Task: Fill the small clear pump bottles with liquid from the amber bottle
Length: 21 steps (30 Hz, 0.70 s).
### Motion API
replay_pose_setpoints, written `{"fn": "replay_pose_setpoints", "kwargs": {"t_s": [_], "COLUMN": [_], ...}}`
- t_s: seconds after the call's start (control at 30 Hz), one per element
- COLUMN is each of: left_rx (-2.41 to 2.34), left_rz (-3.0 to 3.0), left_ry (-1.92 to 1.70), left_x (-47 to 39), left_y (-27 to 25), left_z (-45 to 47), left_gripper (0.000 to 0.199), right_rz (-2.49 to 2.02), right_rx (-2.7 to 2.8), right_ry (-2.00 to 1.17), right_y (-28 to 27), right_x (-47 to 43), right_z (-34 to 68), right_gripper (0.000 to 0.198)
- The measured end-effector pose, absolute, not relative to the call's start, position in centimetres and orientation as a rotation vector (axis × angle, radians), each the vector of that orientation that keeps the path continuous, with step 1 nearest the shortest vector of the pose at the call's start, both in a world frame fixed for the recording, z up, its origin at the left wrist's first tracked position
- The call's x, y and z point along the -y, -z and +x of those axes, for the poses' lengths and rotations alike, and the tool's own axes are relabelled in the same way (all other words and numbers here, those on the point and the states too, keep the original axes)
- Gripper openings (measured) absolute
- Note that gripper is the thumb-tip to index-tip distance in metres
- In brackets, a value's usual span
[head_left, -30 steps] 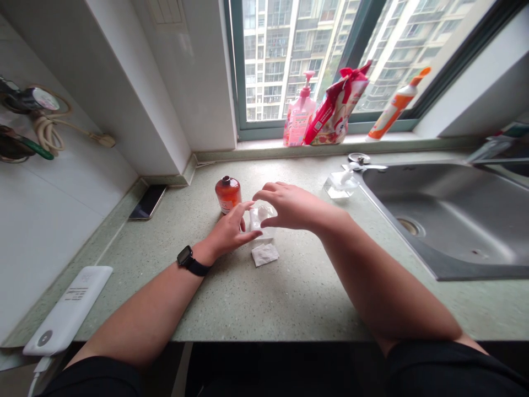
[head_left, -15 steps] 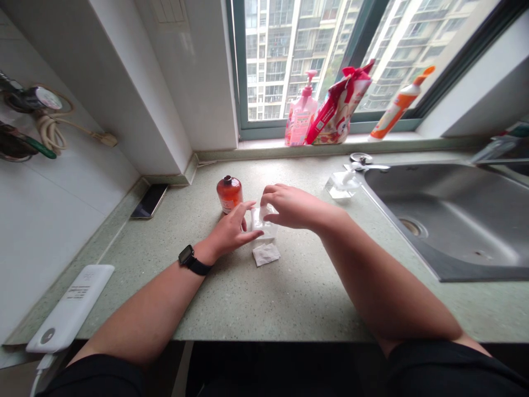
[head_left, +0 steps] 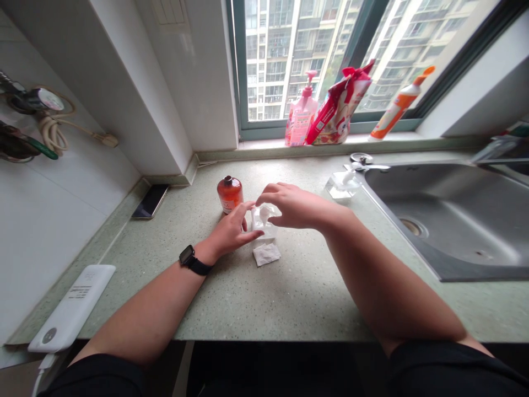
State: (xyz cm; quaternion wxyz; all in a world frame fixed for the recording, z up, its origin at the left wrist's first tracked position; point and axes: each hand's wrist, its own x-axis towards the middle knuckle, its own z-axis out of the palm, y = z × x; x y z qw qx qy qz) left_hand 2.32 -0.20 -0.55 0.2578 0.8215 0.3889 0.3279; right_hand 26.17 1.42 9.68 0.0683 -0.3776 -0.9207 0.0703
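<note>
A small clear square bottle [head_left: 258, 230] with a rounded top stands on the counter between my hands. My left hand [head_left: 231, 230] grips it from the left, thumb on the near side and fingers toward the far side. Over its top, my right hand [head_left: 291, 205] is held with thumb and fingers apart and nothing visible between them. An amber bottle [head_left: 230, 193] with an uncapped dark neck stands just behind my left hand. In front of the clear bottle lies a folded white tissue [head_left: 266, 255].
A clear pump dispenser [head_left: 344, 183] stands beside the steel sink [head_left: 454, 220] at right. A phone [head_left: 150, 201] and a white power bank [head_left: 72, 309] lie at left. On the windowsill are a pink pump bottle [head_left: 301, 120], a red bag [head_left: 341, 107] and an orange-white bottle [head_left: 397, 113].
My right hand's fingers have spread apart and shifted slightly left, so more of the clear bottle's top shows. My left hand stays in place.
</note>
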Motion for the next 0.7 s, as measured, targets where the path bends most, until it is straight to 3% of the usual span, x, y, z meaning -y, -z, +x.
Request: {"fn": "replay_pose_setpoints", "kwargs": {"t_s": [0.27, 0.57, 0.7], "left_rx": [-1.047, -1.051, -1.071], "left_rz": [2.232, 2.208, 2.219], "left_ry": [-0.873, -0.872, -0.889], "left_x": [0.1, 0.1, 0.3], "left_y": [0.5, 0.7, 0.5], "left_z": [2.3, 2.3, 2.3], "left_gripper": [0.078, 0.079, 0.078], "right_rz": [-1.269, -1.372, -1.181], "right_rx": [2.794, 2.710, 2.745], "right_ry": [-0.118, -0.115, -0.199], "right_y": [-9.4, -9.3, -9.5], "right_x": [-1.7, -1.5, -1.5], "right_z": [24.9, 25.3, 26.0], "right_gripper": [0.022, 0.050, 0.048]}}
